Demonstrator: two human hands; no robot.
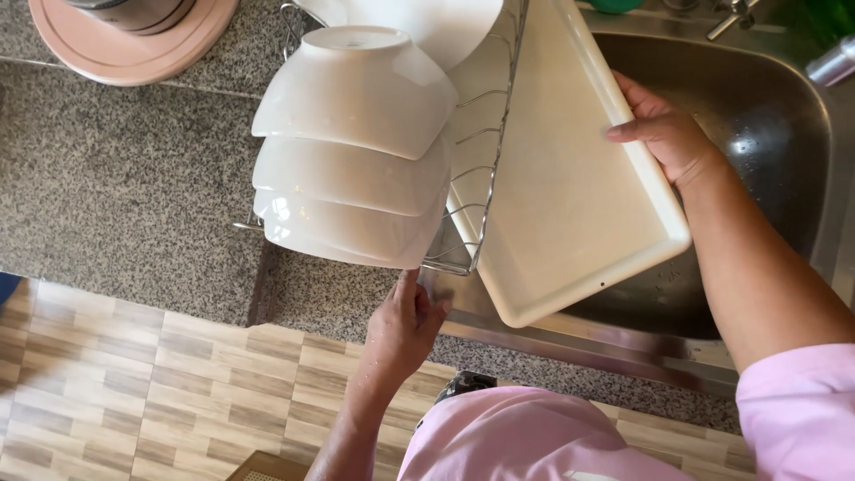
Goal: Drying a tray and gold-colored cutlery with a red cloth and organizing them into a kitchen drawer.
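A cream rectangular tray (pixel 570 178) leans tilted against a metal wire dish rack (pixel 481 134), partly over the sink. My right hand (pixel 663 129) grips the tray's right rim. My left hand (pixel 405 325) reaches up to the rack's lower corner, fingers touching the frame near the tray's near edge. Three white square bowls (pixel 356 142) are stacked upside down in the rack, to the left of the tray.
A stainless steel sink (pixel 757 116) lies to the right, with a tap (pixel 735 13) at its top. The speckled granite counter (pixel 125 169) carries a pink round board (pixel 125 40) at the top left. Wood-pattern floor tiles (pixel 142 392) show below.
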